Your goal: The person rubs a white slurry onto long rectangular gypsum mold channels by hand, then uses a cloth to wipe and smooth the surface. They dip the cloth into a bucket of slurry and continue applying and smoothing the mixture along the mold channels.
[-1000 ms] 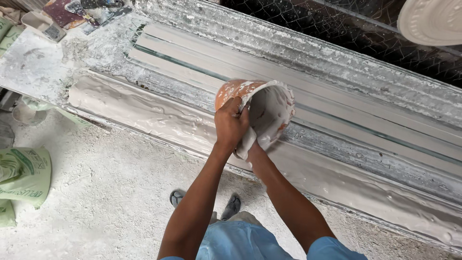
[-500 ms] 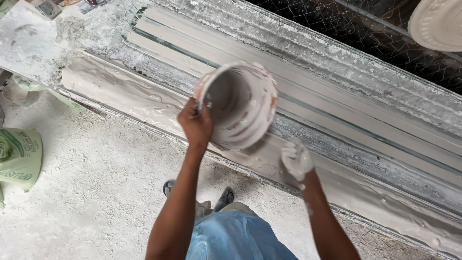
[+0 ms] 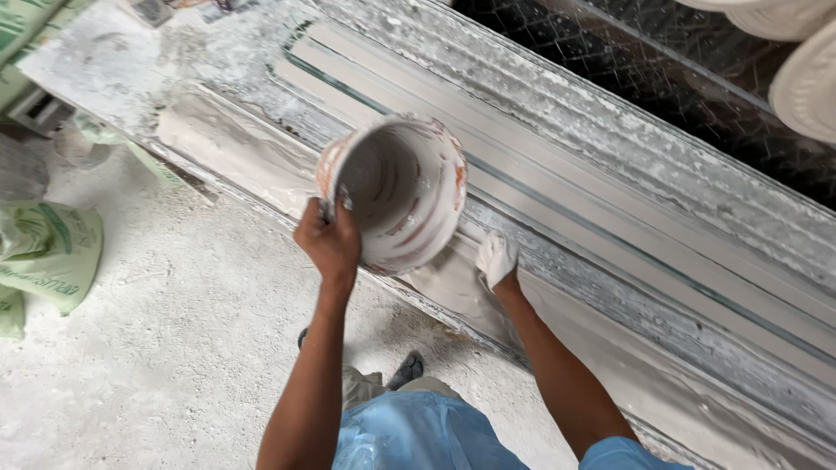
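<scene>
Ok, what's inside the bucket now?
The bucket, tipped by the left hand, shows only white smears coating its inner wall. No pool of plaster shows inside. The mould beneath it is covered.

Long moulding bench (image 3: 610, 218): upper channels lie open along its length. The tilted bucket (image 3: 396, 191) blocks its near edge; sacks (image 3: 48, 248) stand left of it, with bare floor (image 3: 174, 348) below.

sleeves: short, light blue | arms: bare | right hand (image 3: 497, 258): coated in white plaster | shoes: dark
</scene>
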